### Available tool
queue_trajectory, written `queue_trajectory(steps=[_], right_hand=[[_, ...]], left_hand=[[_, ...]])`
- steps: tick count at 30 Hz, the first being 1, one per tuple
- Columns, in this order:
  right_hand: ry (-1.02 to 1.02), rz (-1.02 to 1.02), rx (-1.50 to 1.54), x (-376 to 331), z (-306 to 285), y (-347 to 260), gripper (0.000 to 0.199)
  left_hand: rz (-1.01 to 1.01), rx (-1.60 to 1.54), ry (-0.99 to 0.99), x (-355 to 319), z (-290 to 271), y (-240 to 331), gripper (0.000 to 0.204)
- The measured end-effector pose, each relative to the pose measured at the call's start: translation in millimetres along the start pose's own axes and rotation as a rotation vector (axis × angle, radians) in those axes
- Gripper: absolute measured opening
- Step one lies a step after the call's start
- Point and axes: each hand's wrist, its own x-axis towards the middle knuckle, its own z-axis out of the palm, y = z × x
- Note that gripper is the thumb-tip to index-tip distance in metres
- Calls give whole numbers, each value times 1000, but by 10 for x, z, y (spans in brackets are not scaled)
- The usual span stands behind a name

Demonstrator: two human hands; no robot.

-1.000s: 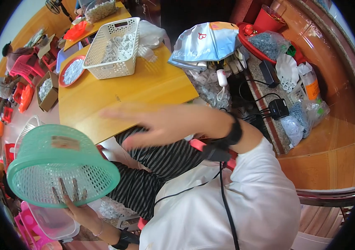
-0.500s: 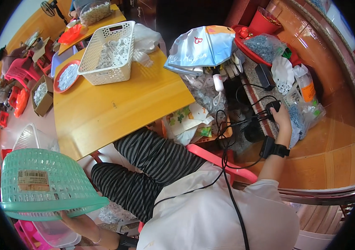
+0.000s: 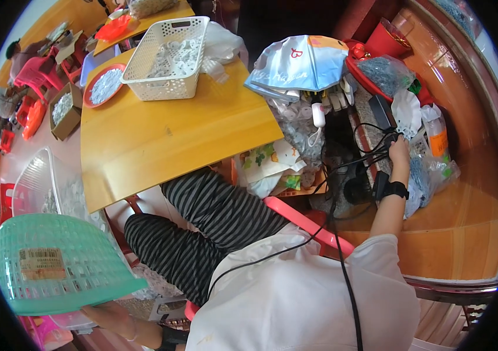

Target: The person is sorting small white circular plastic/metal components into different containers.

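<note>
Several people [image 3: 4, 103] appear beyond green basket [image 3: 85, 257] and table [image 3: 167, 140].

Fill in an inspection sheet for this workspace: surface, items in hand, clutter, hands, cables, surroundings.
Surface: yellow table; white perforated basket with small white parts and an orange-red dish of pale pieces at its far end.
Items in hand: green basket, tilted, held beside the table; black cables, bunched.
Clutter: clear bottle with orange label and red bucket on the right.
Hands: left hand holds the green basket near its lower rim, fingers mostly hidden; right hand at the bunched cables, grip unclear.
Cables: strands hang from the bunch toward the white shirt; damage: nothing seen.
Surroundings: people at far left; cardboard box of pale parts left of the table.
</note>
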Motion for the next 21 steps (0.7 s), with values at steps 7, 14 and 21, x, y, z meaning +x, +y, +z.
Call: queue_trajectory(steps=[7,14,21], right_hand=[[-212,-55,-273,224,-261,-296,46],[-99,-1229,487,-1290,-1729,-1796,57],[-741,-1793,980,-2562,-1356,-2644,91]], left_hand=[[-180,-63,305,-47,289,521,51],[-111,-318,-188,-138,825,676,55],[-224,-187,-594,-570,1082,362,56]])
